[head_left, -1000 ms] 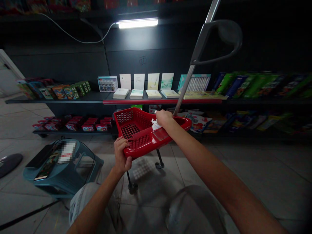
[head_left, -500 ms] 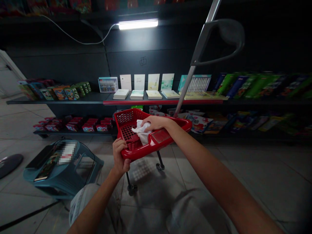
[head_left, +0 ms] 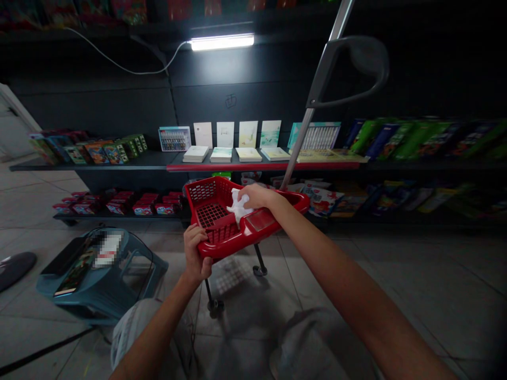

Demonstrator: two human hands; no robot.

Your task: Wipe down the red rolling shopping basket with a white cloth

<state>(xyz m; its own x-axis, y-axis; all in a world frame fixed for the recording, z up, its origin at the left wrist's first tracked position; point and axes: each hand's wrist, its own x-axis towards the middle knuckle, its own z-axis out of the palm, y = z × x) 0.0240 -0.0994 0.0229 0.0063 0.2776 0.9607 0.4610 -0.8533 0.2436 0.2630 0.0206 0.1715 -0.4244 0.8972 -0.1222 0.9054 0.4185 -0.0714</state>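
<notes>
In front of me stands a small red wheeled shopping basket (head_left: 229, 248) with lattice walls and a long metal pull handle (head_left: 301, 132) leaning up to the right. My left hand (head_left: 195, 252) grips the basket's near left rim, fingers over the top and thumb below. A crumpled white cloth (head_left: 238, 207) is bunched in my right hand (head_left: 255, 195), which presses it at the inner side near the right rim. The fingertips are partly hidden by the cloth. Through the basket's left part its grid floor shows.
Behind the basket, a dark shelf (head_left: 261, 167) bears books, boxes and bagged goods. A blue stool (head_left: 137, 269) at the left holds a phone (head_left: 75, 274) and other items. A lit tube lamp (head_left: 222, 42) hangs above. A dark cable (head_left: 47, 350) crosses the floor at lower left.
My right hand has shifted slightly right and up with the cloth, from over the basket floor toward the right rim. The left hand keeps its hold on the rim.
</notes>
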